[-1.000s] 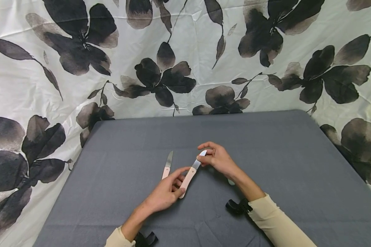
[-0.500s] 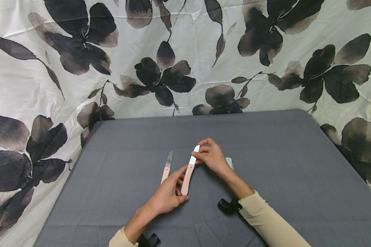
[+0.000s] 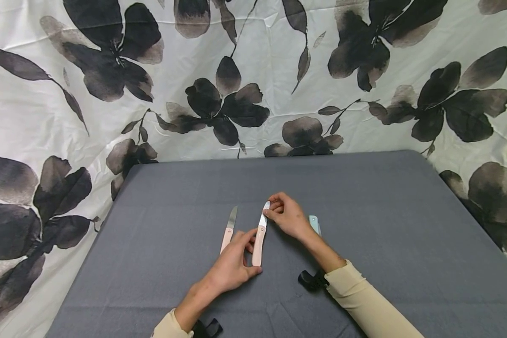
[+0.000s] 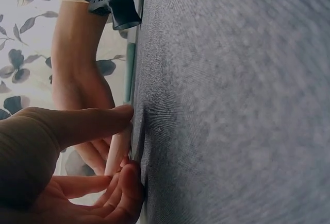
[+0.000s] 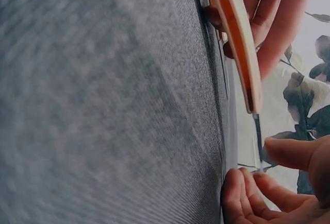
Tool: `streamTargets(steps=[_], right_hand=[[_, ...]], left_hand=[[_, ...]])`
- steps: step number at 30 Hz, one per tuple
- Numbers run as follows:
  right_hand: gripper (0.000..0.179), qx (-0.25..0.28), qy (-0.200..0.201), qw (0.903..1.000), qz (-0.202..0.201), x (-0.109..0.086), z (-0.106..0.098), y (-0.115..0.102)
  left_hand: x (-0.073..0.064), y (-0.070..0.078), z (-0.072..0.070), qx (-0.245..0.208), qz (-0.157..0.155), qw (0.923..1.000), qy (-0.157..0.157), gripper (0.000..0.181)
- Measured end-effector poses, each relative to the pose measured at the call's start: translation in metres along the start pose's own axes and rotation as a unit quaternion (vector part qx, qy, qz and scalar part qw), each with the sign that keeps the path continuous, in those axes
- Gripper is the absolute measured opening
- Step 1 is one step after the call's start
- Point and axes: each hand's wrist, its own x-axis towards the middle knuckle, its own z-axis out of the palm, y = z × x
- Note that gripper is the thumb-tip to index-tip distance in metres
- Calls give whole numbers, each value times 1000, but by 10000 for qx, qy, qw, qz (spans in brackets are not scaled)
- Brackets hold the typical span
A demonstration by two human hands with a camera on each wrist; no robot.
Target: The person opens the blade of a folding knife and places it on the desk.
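A pink-handled folding knife (image 3: 258, 246) is unfolded between my two hands, its blade pointing away from me. My right hand (image 3: 288, 218) pinches the blade near its tip between thumb and fingers; in the right wrist view the blade (image 5: 258, 131) runs down to those fingertips. My left hand (image 3: 232, 263) holds the handle, thumb at its butt end and index finger near the blade joint. In the left wrist view the handle (image 4: 117, 152) shows between thumb and fingers, close over the cloth. Just left lies a second pink-handled knife (image 3: 228, 232), blade out, its lower end hidden by my left hand.
A light-blue object (image 3: 314, 224) lies beyond my right forearm, which partly covers it. Grey cloth covers the table (image 3: 384, 211). Behind the table hangs a white curtain (image 3: 152, 126) with dark flowers. A black strap mount (image 3: 312, 280) sits at my right wrist.
The held knife has swung from a rightward slant to nearly straight ahead. Both hands have shifted with it, the right one leftward, bringing the light-blue object's far end into view.
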Motion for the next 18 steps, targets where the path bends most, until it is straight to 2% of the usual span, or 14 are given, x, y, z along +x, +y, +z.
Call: streamTargets(steps=[4, 13, 18], right_hand=[[34, -334, -149, 9993, 70, 1, -1, -3], [35, -822, -413, 9957, 102, 2, 0, -7], [37, -1036, -505, 9933, -121, 3, 0, -8]], left_hand=[[1, 1, 0, 224, -124, 9997, 19, 89], [5, 7, -3, 393, -485, 9980, -140, 90], [7, 10, -6, 515, -604, 9965, -269, 91]])
